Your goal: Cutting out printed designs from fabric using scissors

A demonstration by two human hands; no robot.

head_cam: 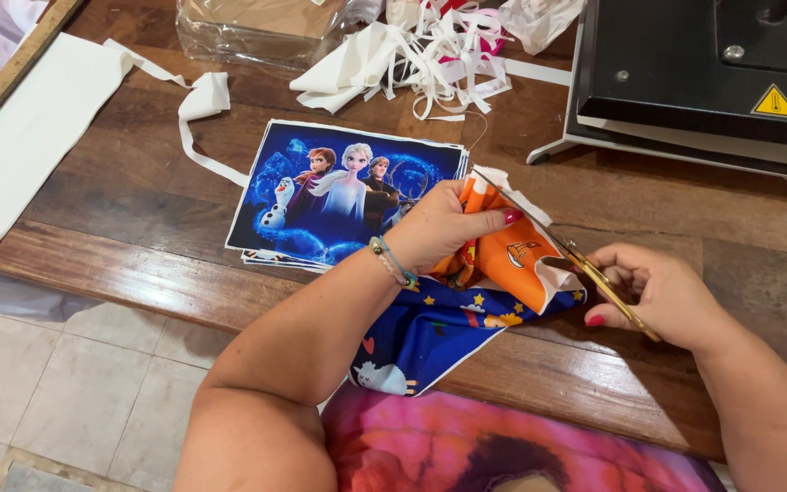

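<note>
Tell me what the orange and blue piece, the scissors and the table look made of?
Orange and blue piece: printed cloth, likely; it folds and drapes softly.
Scissors: metal, gold-coloured and shiny.
Table: wood, dark, with visible grain and plank seams.

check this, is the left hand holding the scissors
No, the right hand works the scissors, while the left hand grips the orange printed fabric.

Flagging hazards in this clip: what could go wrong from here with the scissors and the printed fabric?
1. The left hand bunches the orange and blue printed fabric right beside the scissors in the right hand; fingertips could get nicked.
2. Bunched folds may hide a layer, so the blades could cut into the print.
3. The fabric overhangs the wooden table edge and might slide off.
</note>
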